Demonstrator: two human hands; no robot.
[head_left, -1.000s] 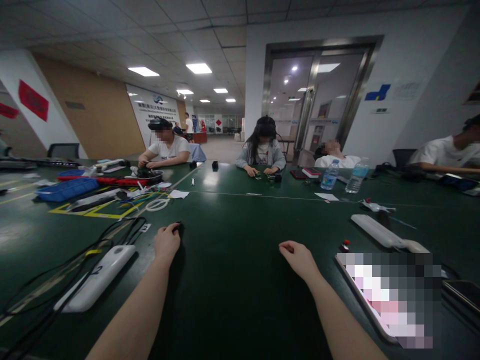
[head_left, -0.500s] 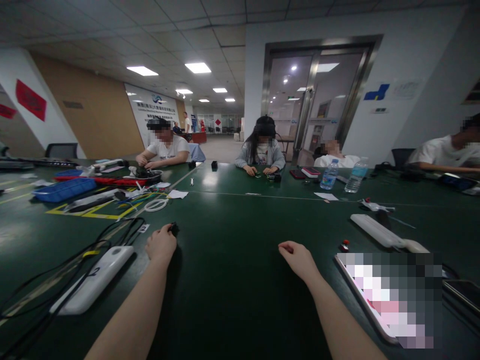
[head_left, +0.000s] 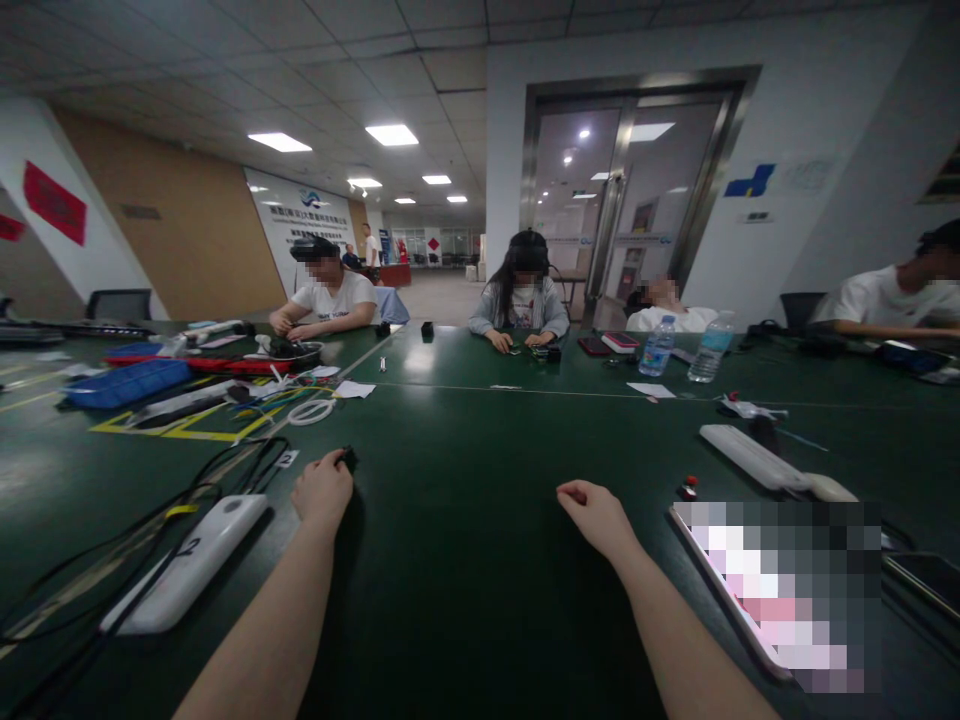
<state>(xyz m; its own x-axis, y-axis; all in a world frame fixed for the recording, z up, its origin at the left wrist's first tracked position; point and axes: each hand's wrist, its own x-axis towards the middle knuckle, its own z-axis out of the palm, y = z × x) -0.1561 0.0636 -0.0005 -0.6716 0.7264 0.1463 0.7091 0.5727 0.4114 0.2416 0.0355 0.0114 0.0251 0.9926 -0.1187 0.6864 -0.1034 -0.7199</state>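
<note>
My left hand (head_left: 322,486) is closed on a small black object (head_left: 347,458), which shows beyond my fingertips on the dark green table (head_left: 457,520); its kind cannot be made out. To the right, my right hand (head_left: 596,515) rests with its fingers curled together, and nothing shows in them. A white power bank with a "2" (head_left: 191,560) and black cables (head_left: 199,495) lie left of my left forearm. Beyond my right hand sit a small black-and-red piece (head_left: 688,488) and a tablet-like device with a blurred screen (head_left: 724,575).
At the left are a blue tray (head_left: 131,383), a coiled white cable (head_left: 311,412) and other clutter. Two water bottles (head_left: 658,346) stand at the back right. A white elongated device (head_left: 742,455) lies at the right. Several people sit around the table, one person (head_left: 521,300) directly opposite.
Both hands keep their place and grip. Only the camera's view has shifted slightly.
</note>
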